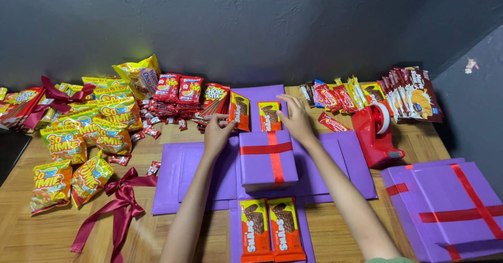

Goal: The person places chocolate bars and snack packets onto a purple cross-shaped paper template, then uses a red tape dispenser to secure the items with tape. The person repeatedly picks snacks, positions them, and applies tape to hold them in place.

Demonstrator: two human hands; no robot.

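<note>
Head view: person at wooden table (pixel 47 231), purple paper flaps spread.
L hand (pixel 217 132): fingers pinched on orange wafer pack (pixel 239 111), held upright at far flap.
R hand (pixel 297 119): flat, fingers loosely spread, pressing 2nd wafer pack (pixel 269 116).
Box: purple gift box (pixel 268 158) w/ red ribbon, center, btwn wrists.
Risk: upright pack could tip onto box if grip slips.

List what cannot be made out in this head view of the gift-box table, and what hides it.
- Purple box: contents hidden, lid shut.
- Two orange wafer packs: lower ends cut by bottom edge.
- Right hand: covers part of an orange pack; grip unclear.
- Left hand: fingertips on another pack; grip unclear.
- Purple lids: cut by right edge.
</note>
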